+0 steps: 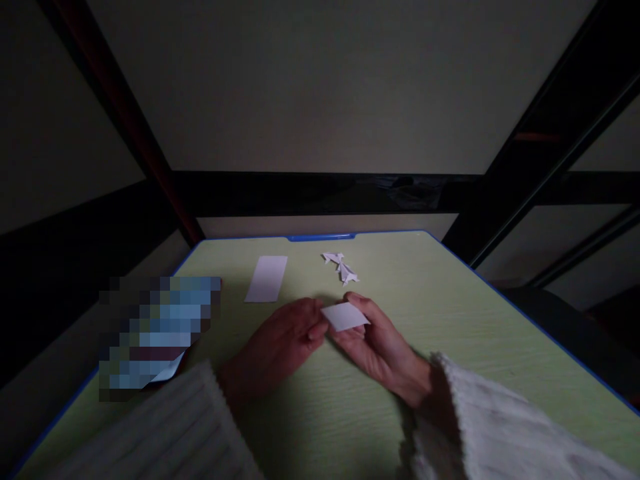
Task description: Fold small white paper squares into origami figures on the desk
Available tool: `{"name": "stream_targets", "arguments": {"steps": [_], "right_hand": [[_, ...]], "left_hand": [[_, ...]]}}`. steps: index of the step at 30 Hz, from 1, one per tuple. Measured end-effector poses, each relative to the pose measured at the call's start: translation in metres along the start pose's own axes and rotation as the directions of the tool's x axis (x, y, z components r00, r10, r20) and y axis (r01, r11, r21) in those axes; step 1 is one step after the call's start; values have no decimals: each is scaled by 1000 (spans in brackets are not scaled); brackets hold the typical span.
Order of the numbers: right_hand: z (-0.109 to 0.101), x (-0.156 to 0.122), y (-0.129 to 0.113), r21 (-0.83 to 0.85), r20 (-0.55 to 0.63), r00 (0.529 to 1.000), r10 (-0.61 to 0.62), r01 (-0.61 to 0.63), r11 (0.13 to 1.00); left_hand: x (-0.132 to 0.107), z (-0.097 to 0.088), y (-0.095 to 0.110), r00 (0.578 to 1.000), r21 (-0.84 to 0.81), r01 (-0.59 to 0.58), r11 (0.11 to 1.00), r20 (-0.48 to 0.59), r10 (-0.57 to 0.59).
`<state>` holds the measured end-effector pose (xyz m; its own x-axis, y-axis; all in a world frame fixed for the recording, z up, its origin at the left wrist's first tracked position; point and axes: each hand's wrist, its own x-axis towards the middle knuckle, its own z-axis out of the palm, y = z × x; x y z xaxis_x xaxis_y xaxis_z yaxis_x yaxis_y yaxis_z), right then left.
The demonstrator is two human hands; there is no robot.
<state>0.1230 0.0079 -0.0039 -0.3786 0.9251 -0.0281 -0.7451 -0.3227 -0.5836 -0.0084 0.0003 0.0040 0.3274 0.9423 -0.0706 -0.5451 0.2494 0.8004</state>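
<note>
On the green table [350, 413], a white paper strip [267, 279] lies flat at far left. At near centre the left hand [285, 340] pinches the left edge of a small white paper [345, 316], held just above the table. The right hand [380, 347] has it in its grip from the right. Folded paper figures [341, 267] sit beyond.

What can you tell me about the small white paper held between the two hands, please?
The small white paper is a plain, roughly rectangular piece that looks thin; whether it is folded is hard to tell in the dim light. It is held just above the green table, slightly tilted, its left corner pinched by the left hand while the right hand supports it from beneath and along its right edge.
</note>
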Motion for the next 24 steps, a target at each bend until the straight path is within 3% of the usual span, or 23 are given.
{"name": "stream_targets", "arguments": {"steps": [2, 5, 9, 13, 19, 21, 24], "right_hand": [[-2, 3, -1, 0, -17, 999, -43, 43, 999], [-4, 5, 1, -142, -9, 995, -100, 98, 985], [-8, 3, 5, -402, 64, 986, -156, 169, 900], [-16, 3, 8, -571, 89, 993, -83, 119, 812], [-11, 0, 6, -716, 157, 981, 118, 31, 697], [-10, -1, 5, -721, 155, 979, 129, 23, 692], [-11, -1, 7, -634, 154, 985, 82, 35, 773]], "left_hand": [[3, -2, 3, 1000, -36, 2, 999, 17, -1], [7, -6, 2, 999, -33, -4, 999, 46, 6], [8, -11, -7, 998, 166, -42, 985, 56, 33], [8, -16, -13, 995, 350, -85, 933, -18, 97], [5, -11, -11, 998, 535, -29, 845, -33, 54], [4, -9, -12, 998, 536, -22, 844, -33, 47], [3, -7, -13, 993, 355, 11, 935, -117, 33]]}}
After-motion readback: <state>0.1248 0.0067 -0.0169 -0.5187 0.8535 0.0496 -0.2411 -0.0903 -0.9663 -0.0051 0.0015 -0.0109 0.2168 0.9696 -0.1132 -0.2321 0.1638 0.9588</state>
